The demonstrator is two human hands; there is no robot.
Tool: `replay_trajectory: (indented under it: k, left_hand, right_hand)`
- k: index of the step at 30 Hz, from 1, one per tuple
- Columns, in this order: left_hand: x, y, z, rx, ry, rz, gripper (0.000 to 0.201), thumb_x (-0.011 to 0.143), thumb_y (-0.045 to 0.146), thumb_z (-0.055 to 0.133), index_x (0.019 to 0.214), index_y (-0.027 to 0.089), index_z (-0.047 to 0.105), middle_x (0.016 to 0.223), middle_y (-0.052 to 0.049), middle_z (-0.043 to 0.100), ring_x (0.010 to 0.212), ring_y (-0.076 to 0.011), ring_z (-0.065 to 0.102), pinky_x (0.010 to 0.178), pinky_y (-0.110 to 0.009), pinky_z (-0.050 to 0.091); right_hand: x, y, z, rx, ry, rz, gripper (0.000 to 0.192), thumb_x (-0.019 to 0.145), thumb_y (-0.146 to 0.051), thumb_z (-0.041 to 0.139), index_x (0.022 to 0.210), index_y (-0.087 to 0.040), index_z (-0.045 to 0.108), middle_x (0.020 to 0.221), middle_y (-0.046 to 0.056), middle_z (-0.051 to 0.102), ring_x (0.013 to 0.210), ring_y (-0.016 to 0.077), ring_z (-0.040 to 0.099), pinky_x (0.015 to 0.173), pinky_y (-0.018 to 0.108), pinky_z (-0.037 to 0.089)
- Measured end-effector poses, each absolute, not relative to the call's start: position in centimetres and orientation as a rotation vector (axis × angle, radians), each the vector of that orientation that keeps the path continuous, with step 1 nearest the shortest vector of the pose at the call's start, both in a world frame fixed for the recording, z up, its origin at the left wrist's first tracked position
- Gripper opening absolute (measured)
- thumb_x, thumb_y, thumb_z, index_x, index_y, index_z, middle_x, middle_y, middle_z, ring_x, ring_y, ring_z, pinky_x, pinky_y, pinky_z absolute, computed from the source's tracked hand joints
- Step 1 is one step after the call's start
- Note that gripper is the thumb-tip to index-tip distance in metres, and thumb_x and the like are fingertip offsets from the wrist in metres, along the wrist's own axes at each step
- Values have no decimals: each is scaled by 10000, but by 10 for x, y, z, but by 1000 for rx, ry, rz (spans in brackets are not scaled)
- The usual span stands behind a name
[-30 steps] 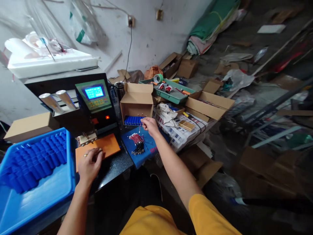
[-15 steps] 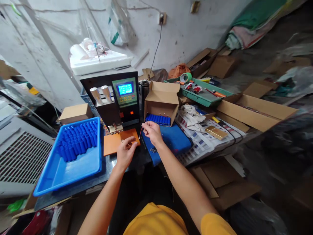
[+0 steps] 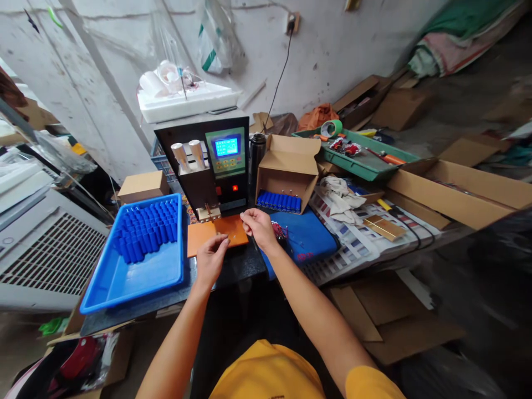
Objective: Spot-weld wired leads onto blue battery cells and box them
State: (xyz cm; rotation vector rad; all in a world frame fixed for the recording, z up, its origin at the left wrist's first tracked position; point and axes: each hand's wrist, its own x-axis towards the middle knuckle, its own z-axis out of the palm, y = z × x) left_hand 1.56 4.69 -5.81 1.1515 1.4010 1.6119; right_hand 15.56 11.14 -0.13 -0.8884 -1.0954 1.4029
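My left hand (image 3: 211, 256) is over the near edge of the orange board (image 3: 199, 235), thumb and finger pinched together; whatever is between them is too small to make out. My right hand (image 3: 258, 226) is closed in a pinch above the board's right end, where a thin red wire showed a moment earlier; the wire is hardly visible now. Behind the board stands a black spot welder (image 3: 187, 191) with a lit blue screen, its two electrode tips (image 3: 209, 211) pointing down at the board. A bundle of red-and-white wires (image 3: 279, 230) lies beside my right wrist.
To the left, a blue tray (image 3: 135, 285) holds rows of blue cylindrical cells (image 3: 145, 227). An open cardboard box (image 3: 291, 155) with more blue cells (image 3: 278, 201) stands right of the welder. Further right are a blue mat (image 3: 311, 238) and a green tray (image 3: 374, 155) with tools.
My left thumb and finger have closed from apart to a pinch. The red wire hanging from my right hand no longer shows clearly. The camera view has shifted slightly left, uncovering the wire bundle.
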Motion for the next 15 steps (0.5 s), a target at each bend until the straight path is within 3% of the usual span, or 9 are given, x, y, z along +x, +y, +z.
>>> replay_trajectory:
  k: [7, 15]
  left_hand:
    - [25, 36, -65, 1197, 1356, 1523, 264, 727, 412, 766, 878, 195, 756, 879, -66, 761, 817, -200, 705, 815, -346, 567]
    - [22, 32, -55, 786, 1116, 1481, 491, 667, 512, 796, 937, 140, 625, 773, -82, 737, 573, -141, 652, 534, -254, 516]
  right_hand:
    - [140, 104, -7, -858, -920, 1441, 353, 660, -436, 760, 677, -192, 505, 541, -69, 429, 450, 56, 365, 394, 167, 225]
    - [132, 96, -16, -906, -953, 1329, 349, 714, -467, 730, 708, -198, 508, 509, -80, 417, 438, 60, 338, 414, 183, 242]
